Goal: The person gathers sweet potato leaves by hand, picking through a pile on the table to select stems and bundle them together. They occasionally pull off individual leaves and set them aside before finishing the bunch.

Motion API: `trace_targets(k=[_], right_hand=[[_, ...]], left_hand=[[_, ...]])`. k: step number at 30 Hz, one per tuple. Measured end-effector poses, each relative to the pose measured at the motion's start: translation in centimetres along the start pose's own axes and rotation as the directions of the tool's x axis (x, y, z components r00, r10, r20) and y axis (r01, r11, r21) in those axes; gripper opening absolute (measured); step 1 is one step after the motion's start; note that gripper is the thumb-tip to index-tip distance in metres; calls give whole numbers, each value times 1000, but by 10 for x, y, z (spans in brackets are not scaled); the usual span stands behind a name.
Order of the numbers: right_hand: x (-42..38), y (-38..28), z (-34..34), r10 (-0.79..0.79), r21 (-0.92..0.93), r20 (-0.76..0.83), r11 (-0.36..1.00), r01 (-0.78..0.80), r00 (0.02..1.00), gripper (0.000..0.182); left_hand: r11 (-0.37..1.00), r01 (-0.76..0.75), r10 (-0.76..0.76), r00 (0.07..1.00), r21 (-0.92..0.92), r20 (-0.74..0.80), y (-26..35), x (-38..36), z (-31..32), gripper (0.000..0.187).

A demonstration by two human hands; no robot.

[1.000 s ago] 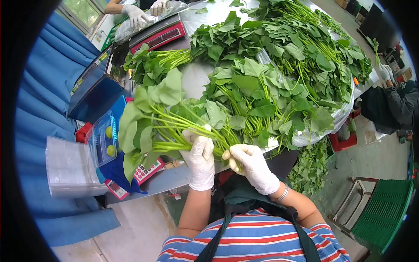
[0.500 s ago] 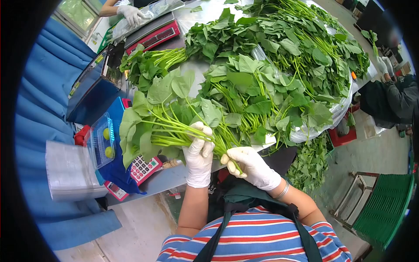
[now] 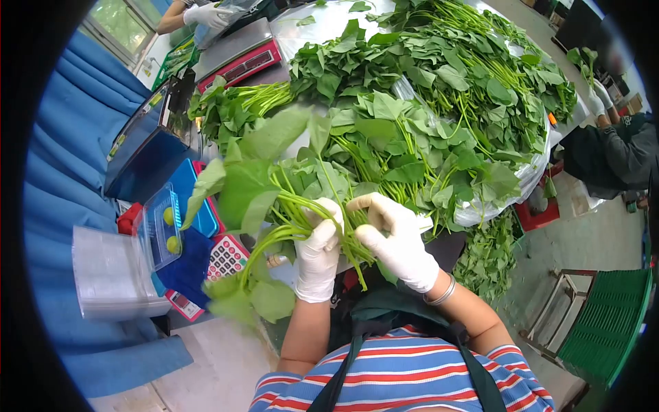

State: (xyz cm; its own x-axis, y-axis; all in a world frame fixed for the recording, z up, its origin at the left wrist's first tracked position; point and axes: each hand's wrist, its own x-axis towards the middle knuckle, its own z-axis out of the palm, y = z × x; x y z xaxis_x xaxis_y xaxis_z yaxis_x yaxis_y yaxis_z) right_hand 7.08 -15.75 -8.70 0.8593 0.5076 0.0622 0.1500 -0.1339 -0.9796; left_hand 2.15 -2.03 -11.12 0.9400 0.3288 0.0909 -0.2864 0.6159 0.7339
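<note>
My gloved left hand (image 3: 318, 257) is closed around the stems of a bunch of sweet potato greens (image 3: 255, 189), whose broad leaves fan out to the left, some drooping below. Beside it, at the cut stem ends, my gloved right hand (image 3: 403, 248) has its thumb and forefinger apart, fingertips right at the stems. Past both hands lies a loose pile of the same greens (image 3: 412, 161). A smaller sheaf of greens (image 3: 257, 99) rests at the far left of the pile.
Left are a pink calculator (image 3: 226, 257), a clear plastic basket (image 3: 159, 226) and a roll of plastic bags (image 3: 113, 271). A red scale (image 3: 247, 63) stands at the back, near another person's gloved hand (image 3: 208, 15). Another person (image 3: 621, 147) holds greens at right, beyond a green chair (image 3: 604, 326).
The bunch has tipped, some leaves swinging down and blurring. My right hand has loosened from the stem ends, its fingers now apart. The far person's hand has moved up.
</note>
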Motion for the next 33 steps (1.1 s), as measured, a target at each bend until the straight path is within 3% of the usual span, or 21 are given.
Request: trace_targets(k=[2, 4, 6, 8, 9, 12, 16, 18, 19, 20, 22, 24, 25, 26, 28, 29, 30, 31, 32, 33], right_hand=[[6, -6, 0, 8, 19, 4, 1000, -8, 1000, 40], [11, -9, 3, -229, -75, -64, 972, 224, 971, 39], [12, -8, 7, -306, -106, -58, 948, 299, 950, 35], [10, 0, 13, -197, 120, -179, 968, 221, 964, 27], [10, 6, 18, -150, 299, -251, 927, 224, 956, 17], [1, -4, 19, 106, 686, -183, 726, 50, 977, 10], [-9, 25, 16, 63, 683, -231, 721, 115, 971, 12], [-14, 38, -2, 55, 327, -447, 939, 106, 893, 15], [-17, 35, -20, 91, 437, -546, 879, 191, 833, 18], [-20, 26, -42, 145, 526, -630, 802, 282, 763, 22], [-56, 59, -90, 53, 434, -789, 753, 495, 612, 21], [-79, 90, -175, 113, 353, -841, 856, 378, 529, 43], [-99, 102, -205, 65, 164, -850, 976, 146, 523, 48], [-120, 114, -231, 10, -46, -847, 995, -94, 531, 53], [-151, 146, -278, -319, -375, -927, 791, -483, 198, 53], [-140, 123, -258, -651, -445, -749, 362, -819, 119, 63], [-117, 91, -227, -653, -454, -747, 360, -815, 128, 63], [-85, 59, -191, -623, -594, -778, 692, -411, 76, 57], [-60, 37, -158, -570, -563, -820, 819, 112, 45, 51], [-48, 26, -134, -568, -561, -822, 821, 108, 41, 51]], left_hand=[[1000, -11, 11, 1000, 4, -11, -3, -2, 4, 18], [996, 65, -61, 996, 60, -61, -8, -5, 4, 19], [994, 97, -97, 995, 60, -2, -16, -6, 2, 21], [982, 186, -184, 975, 6, -124, -17, -7, 9, 25], [985, 171, -168, 982, 24, -92, -13, -5, 14, 30], [986, 116, -91, 975, 119, -202, -15, 0, 32, 38], [991, 107, -97, 988, 78, -124, -22, -3, 9, 32], [986, 146, -129, 974, 81, -184, -19, -3, 9, 26], [989, 140, -150, 943, -54, -299, -34, -3, -17, 20], [969, 165, -112, 957, 183, -269, 5, 2, 20, 18], [994, 97, -87, 983, 55, -161, 19, 0, -5, 19], [990, -12, 23, 997, 140, -77, 41, -6, -23, 25], [995, -53, 57, 997, 87, -49, 51, -7, -34, 24], [995, -98, 99, 995, 33, -21, 59, -7, -44, 24], [992, 13, 25, 955, 128, -295, 73, -4, -54, 27], [976, 85, -8, 933, 201, -360, 73, 3, -63, 24], [949, 164, -36, 905, 269, -425, 70, 7, -72, 21], [899, 229, -67, 914, 374, -399, 67, 8, -72, 21], [865, 291, -129, 916, 408, -380, 63, 7, -68, 20], [853, 311, -164, 922, 420, -351, 59, 7, -66, 19]])
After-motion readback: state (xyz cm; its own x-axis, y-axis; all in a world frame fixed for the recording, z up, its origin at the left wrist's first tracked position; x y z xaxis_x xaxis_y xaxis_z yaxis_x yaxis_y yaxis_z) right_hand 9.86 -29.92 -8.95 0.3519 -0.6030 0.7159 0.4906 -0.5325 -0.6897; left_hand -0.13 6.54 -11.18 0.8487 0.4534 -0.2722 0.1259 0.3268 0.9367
